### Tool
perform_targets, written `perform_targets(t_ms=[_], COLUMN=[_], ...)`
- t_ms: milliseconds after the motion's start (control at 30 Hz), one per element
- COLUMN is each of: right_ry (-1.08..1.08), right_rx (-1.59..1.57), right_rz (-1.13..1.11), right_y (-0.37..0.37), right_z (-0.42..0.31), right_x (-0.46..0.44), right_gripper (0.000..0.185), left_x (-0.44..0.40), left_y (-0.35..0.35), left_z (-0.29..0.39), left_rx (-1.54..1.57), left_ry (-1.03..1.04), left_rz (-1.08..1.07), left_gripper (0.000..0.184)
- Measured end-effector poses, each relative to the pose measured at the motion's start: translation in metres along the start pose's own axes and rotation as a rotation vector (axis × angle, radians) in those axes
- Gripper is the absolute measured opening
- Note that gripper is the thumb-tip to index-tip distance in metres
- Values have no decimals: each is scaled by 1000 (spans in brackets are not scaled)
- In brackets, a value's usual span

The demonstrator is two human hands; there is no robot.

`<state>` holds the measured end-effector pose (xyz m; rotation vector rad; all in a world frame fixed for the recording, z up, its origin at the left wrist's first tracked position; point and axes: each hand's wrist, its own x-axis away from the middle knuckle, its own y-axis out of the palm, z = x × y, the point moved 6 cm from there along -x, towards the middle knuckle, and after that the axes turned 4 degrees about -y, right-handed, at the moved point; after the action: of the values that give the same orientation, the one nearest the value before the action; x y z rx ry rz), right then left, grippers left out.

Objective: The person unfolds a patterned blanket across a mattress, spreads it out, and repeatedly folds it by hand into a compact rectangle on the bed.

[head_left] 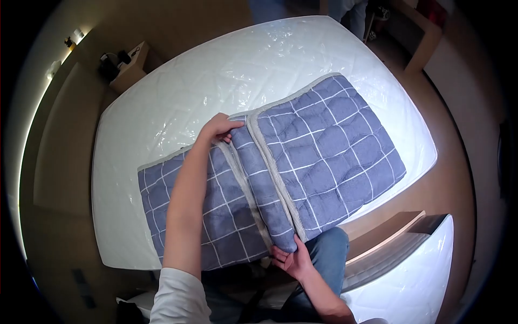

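Note:
A blue-grey quilted blanket (329, 146) with white check lines lies partly folded across the mattress. Striped grey binding (270, 167) runs along its edges, two strips of it crossing the middle side by side. At the far end of the middle fold, my left hand (220, 127) grips the blanket's edge, thumb pointing right over the cloth. My right hand (294, 261) holds the near end of the same fold, its thumb against the cloth and its fingers curled at the lower edge. Parts of the fingers on both hands are hidden by the fabric.
The large white mattress (156, 124) is wrapped in shiny clear plastic. A second plastic-covered mattress (410, 275) stands at the lower right. Beyond the big one are a bedside table (131, 67) with small items and a person's legs (356, 21). My knee (330, 254) is near the blanket.

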<state>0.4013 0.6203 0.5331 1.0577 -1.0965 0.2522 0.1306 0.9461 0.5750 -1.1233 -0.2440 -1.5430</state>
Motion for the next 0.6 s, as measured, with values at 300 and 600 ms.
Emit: perform_targets(t_ms=[300,600], right_ry=[-157,-1523], right_rx=[548,1901], right_rz=[-3,336], right_y=[-28,121], right_z=[-20,-66], right_x=[12,45], right_gripper=[31,46], left_x=[16,43], left_y=[27,82], left_z=[-5,-34], left_rx=[-180,-209], left_ry=[104,-2], left_rz=[867,295], left_gripper=[78,50])
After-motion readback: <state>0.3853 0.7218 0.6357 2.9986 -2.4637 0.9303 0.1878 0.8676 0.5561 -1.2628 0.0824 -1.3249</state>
